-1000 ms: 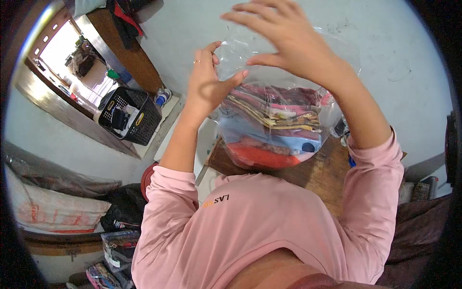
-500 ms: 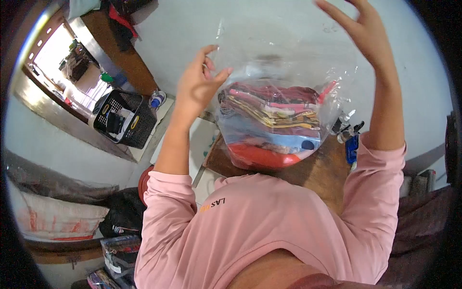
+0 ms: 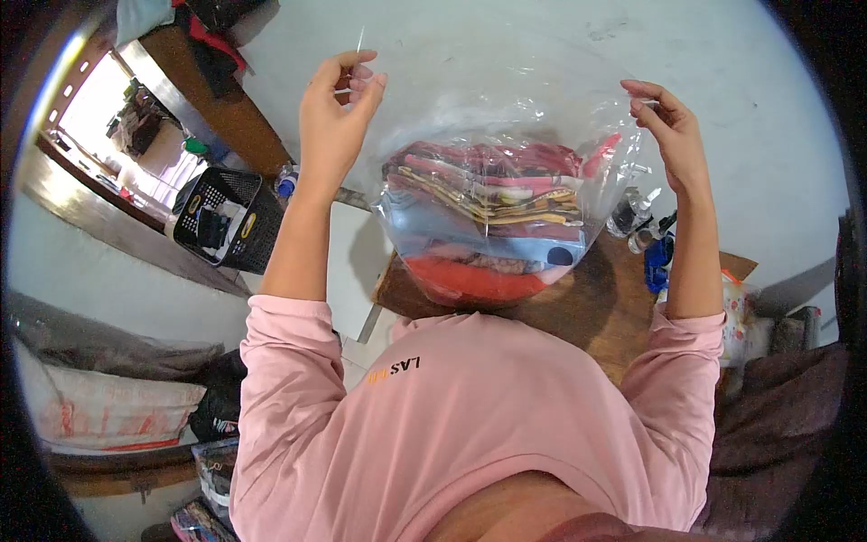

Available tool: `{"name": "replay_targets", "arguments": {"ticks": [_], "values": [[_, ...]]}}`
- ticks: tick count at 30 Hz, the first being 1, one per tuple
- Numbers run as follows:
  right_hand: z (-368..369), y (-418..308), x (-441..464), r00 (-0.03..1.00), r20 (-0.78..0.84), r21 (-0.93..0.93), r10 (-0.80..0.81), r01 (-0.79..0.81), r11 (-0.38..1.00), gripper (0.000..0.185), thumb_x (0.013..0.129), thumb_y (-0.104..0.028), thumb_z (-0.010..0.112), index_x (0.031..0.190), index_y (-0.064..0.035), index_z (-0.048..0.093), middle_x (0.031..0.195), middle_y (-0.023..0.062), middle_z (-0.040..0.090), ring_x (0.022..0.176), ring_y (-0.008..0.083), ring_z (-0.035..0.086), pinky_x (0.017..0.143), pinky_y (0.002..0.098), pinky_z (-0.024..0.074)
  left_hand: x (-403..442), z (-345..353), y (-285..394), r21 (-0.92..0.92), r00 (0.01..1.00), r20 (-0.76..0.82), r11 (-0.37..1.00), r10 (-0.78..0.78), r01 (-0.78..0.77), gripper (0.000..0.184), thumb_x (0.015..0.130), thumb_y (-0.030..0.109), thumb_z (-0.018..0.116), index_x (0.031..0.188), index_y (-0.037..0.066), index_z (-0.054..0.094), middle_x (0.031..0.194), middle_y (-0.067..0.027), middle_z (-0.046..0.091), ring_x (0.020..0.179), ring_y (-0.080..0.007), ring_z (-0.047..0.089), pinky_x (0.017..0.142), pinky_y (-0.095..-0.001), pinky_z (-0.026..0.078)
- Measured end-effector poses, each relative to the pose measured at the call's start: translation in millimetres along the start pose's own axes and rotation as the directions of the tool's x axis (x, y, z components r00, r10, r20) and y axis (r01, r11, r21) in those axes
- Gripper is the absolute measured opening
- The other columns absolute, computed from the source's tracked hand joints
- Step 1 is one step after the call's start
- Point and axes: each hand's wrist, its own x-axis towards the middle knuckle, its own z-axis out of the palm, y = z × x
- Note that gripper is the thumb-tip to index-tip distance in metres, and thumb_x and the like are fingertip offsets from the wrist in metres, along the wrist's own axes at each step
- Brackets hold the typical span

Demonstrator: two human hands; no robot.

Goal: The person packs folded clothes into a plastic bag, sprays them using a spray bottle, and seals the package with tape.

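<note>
Pinching the slippery-looking bag (image 3: 506,131) at ten and two o'clock, our left hand (image 3: 332,113) and right hand (image 3: 673,131) should cradle soft, probably hefty cloth (image 3: 474,237) from six.

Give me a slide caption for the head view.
Left hand and right hand raised around a clear plastic bag filled with stacked, folded fabrics.

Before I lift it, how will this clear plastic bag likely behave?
The clear plastic bag will probably crumple easily; its film looks thin and wrinkled. The folded cloth stacked low inside likely makes it bottom-heavy.
</note>
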Motion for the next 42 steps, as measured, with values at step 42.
{"name": "replay_targets", "arguments": {"ticks": [42], "values": [[-7, 3, -64, 0.786, 0.252, -0.768, -0.565, 0.518, 0.378, 0.024, 0.068, 0.000, 0.062, 0.091, -0.0053, 0.062, 0.088, 0.0076, 0.058, 0.082, 0.0244, 0.054, 0.073, 0.0360, 0.0415, -31, -25, 30, 0.434, 0.786, 0.403, 0.658, 0.469, -0.615, 0.042, 0.071, 0.013, 0.068, 0.111, 0.011, 0.056, 0.095, -0.0037, 0.056, 0.094, -0.0230, 0.053, 0.091, -0.0477, 0.035]]}}
